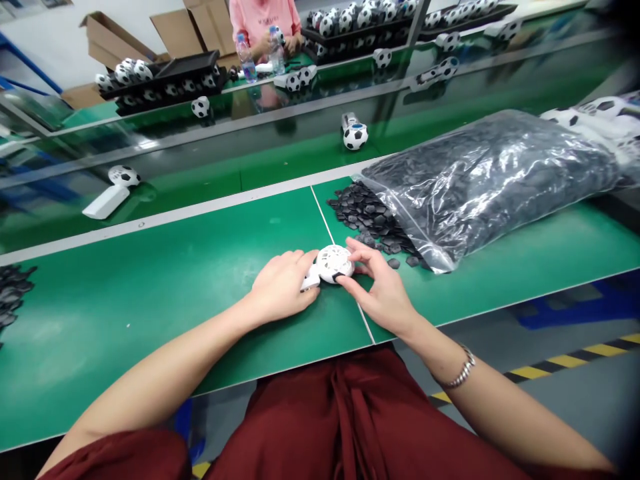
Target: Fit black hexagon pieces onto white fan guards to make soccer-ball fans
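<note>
Midway between the front and rear edges of the green bench point(165, 287), a white device point(334, 262) is lying across the pale seam line. The left hand point(283, 287) is gripping its handle from above, so most of that handle is disappearing under the fingers. The right hand point(383, 293) is pinching the right side of the round head, its thumb resting by a black patch on the near rim; whether its fingertips are also holding a loose piece, I cannot tell.

Towards the rear edge, just beyond the right hand, black pieces point(367, 213) are lying at the mouth of a clear plastic bag point(500, 180), whose glare is hiding much of its dark contents. At the bench's left end, a second black heap point(13, 287) is being cut off by the view. Past the rear edge, a football-headed unit point(355, 137) is sitting on a dark green belt point(200, 177). Farther off, a person in pink point(265, 27) is working, head out of view, hands partly hidden behind bottles point(246, 59).
</note>
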A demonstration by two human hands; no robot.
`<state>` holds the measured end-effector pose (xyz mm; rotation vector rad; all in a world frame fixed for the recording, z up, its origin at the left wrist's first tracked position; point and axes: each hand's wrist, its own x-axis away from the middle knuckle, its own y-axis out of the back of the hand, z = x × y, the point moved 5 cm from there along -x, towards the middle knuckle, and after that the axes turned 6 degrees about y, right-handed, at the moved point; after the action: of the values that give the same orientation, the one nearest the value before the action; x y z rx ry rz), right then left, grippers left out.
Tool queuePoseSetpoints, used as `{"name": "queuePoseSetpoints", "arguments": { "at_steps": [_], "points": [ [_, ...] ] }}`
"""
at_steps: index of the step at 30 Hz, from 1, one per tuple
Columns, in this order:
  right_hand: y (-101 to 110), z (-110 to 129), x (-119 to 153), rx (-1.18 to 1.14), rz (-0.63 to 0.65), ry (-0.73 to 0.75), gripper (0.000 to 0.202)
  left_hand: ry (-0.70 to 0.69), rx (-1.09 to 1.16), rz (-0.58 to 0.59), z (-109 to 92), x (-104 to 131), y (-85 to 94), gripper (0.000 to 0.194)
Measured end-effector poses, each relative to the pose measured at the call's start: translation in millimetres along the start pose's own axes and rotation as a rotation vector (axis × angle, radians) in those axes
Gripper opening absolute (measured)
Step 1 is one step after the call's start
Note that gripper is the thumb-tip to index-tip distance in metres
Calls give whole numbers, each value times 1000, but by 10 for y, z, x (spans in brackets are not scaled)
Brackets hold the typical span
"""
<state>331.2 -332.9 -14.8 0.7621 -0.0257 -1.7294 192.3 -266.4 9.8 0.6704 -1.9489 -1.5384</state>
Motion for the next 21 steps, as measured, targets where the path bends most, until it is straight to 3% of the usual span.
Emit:
{"name": "queuePoseSetpoints", "arguments": {
  "at_steps": [4, 7, 11, 14, 17, 21],
  "points": [
    [-67, -17, -19, -81, 20, -60, 37, 3, -38, -26, -9, 9, -11, 49],
    [37, -9, -60, -50, 61, -57, 37, 7, -36, -12, -7, 10, -18, 48],
    [444, -69, -29, 289, 62, 8, 16, 10, -6, 33, 15, 13, -12, 51],
    [689, -194, 46, 620, 83, 6, 12, 7, -51, 54, 60, 20, 26, 54],
    [749, -307, 91, 714, 145, -27, 13, 9, -113, 40, 125, 25, 84, 56],
    [723, -329, 66, 629, 162, -30, 6, -8, -129, -11, 196, 26, 122, 58]
  ]
}}
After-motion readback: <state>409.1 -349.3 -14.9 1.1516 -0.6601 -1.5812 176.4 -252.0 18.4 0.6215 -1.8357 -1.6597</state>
